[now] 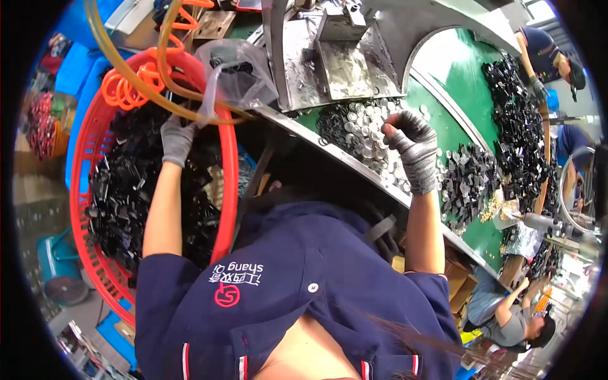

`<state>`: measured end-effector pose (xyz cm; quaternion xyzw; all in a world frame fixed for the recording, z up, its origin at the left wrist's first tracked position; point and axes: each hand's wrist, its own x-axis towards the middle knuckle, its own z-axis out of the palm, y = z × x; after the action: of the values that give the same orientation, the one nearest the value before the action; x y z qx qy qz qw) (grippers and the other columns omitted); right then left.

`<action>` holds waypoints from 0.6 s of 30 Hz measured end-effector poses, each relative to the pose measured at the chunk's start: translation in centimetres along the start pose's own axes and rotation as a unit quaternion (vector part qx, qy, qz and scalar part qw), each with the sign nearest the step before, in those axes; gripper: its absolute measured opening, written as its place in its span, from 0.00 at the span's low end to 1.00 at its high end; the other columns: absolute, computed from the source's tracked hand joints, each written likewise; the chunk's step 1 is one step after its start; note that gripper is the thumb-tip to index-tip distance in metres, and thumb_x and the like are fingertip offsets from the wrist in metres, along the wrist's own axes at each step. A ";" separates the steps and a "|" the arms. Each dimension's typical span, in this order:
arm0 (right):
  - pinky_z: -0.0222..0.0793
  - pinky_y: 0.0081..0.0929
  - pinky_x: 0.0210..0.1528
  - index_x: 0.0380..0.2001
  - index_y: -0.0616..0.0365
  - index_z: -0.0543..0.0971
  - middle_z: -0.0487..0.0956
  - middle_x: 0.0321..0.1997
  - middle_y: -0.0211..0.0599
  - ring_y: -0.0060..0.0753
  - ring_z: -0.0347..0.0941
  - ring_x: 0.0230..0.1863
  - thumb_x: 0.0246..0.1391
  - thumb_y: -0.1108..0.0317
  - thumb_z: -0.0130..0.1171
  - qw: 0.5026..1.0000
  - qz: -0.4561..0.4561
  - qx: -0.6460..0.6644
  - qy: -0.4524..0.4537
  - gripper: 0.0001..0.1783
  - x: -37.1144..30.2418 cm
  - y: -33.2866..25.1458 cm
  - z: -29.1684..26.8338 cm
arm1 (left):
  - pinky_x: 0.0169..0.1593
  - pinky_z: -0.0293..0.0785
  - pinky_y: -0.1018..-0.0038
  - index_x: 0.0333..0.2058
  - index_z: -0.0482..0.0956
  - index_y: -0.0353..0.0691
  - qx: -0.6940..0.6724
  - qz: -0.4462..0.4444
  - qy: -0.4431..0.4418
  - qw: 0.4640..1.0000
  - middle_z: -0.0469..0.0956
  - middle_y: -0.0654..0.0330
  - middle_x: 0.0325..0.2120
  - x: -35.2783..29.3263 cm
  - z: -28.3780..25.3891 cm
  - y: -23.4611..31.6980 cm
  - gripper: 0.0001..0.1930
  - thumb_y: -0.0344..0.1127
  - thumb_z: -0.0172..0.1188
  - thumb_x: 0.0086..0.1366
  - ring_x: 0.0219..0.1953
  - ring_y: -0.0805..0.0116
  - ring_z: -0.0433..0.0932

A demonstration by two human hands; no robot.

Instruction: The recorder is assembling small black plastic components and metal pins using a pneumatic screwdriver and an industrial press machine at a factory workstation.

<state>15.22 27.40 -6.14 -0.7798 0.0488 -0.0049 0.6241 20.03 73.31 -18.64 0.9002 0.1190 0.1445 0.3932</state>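
Observation:
My left hand (177, 142), in a grey glove, reaches over a large red plastic basket (229, 183) full of black parts (130, 196). Its fingertips disappear behind a yellowish hose (136, 82) beside a clear plastic bag (237, 79), so their grip is hidden. Above the green work table (453, 120), my right hand (415, 152) wears a grey glove with bare fingertips. Its fingers are curled in toward the thumb; anything between them is too small to make out. Below it lies a heap of round silver pieces (373, 142), with black rings (332, 126) to the left.
A metal machine fixture (342, 63) stands at the table's far side. Orange coiled air tubing (123, 88) hangs over the basket. Black parts (468, 180) are heaped to the right. Co-workers (513, 320) are at the right. A teal stool (60, 269) stands at the left.

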 end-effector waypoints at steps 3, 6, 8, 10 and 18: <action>0.65 0.16 0.27 0.28 0.62 0.79 0.75 0.22 0.26 0.15 0.68 0.23 0.50 0.75 0.62 0.999 -0.009 0.034 -0.010 0.02 -0.4 0.6 -1.4 | 0.33 0.74 0.71 0.42 0.78 0.34 0.153 -0.036 -0.040 0.987 0.81 0.54 0.28 0.0 -0.4 3.2 0.18 0.32 0.66 0.51 0.27 0.65 0.79; 0.65 0.17 0.28 0.28 0.61 0.79 0.76 0.23 0.26 0.15 0.68 0.23 0.50 0.76 0.61 0.999 0.001 0.019 -0.034 0.01 -0.9 1.5 -2.3 | 0.29 0.73 0.72 0.43 0.78 0.34 0.102 0.025 -0.007 0.994 0.80 0.59 0.24 0.0 -0.3 3.6 0.18 0.32 0.65 0.52 0.24 0.70 0.78; 0.66 0.17 0.28 0.29 0.60 0.79 0.76 0.24 0.26 0.16 0.69 0.24 0.50 0.75 0.61 0.998 -0.051 -0.012 -0.047 0.01 -1.3 3.1 -2.0 | 0.27 0.73 0.76 0.46 0.78 0.36 0.045 0.024 -0.009 0.999 0.79 0.63 0.25 0.8 -1.5 -0.8 0.19 0.31 0.63 0.54 0.24 0.76 0.76; 0.67 0.18 0.29 0.30 0.59 0.79 0.76 0.24 0.26 0.16 0.69 0.25 0.51 0.73 0.61 0.989 -0.124 -0.063 -0.052 0.03 -1.5 3.7 -2.7 | 0.25 0.73 0.79 0.49 0.77 0.39 -0.060 -0.032 -0.021 0.997 0.77 0.66 0.27 0.2 -2.5 4.1 0.19 0.30 0.60 0.57 0.24 0.79 0.74; 0.68 0.24 0.33 0.32 0.61 0.78 0.75 0.26 0.31 0.20 0.68 0.30 0.52 0.74 0.58 0.979 -0.178 0.083 -0.046 0.04 -1.2 5.3 -3.0 | 0.31 0.73 0.78 0.56 0.68 0.38 -0.335 -0.104 -0.063 0.934 0.75 0.63 0.35 -0.5 -10.9 5.6 0.27 0.29 0.55 0.55 0.30 0.73 0.74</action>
<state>13.50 23.46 -10.57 -0.7211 -0.1208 -0.0840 0.6771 16.27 76.71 -7.49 0.7061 0.1316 0.0772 0.6915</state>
